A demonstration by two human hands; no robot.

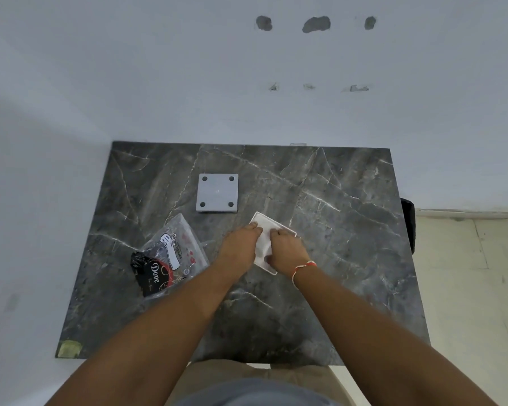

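Observation:
A flat white rectangular piece (265, 232) lies on the dark marble table (335, 230), near its middle. Both hands are on it. My left hand (238, 249) covers its left side, fingers curled over the near-left edge. My right hand (285, 247), with a red-and-white thread at the wrist, grips its right side with bent fingers. Much of the piece is hidden under the hands. A grey square plate (217, 192) with a hole at each corner lies flat just beyond, apart from the hands.
A clear plastic bag (170, 250) with a black Dove packet (151, 273) inside lies to the left of my left forearm. A white wall stands right behind and left of the table. Tiled floor shows at the right. A dark object (408, 224) sits at the table's right edge.

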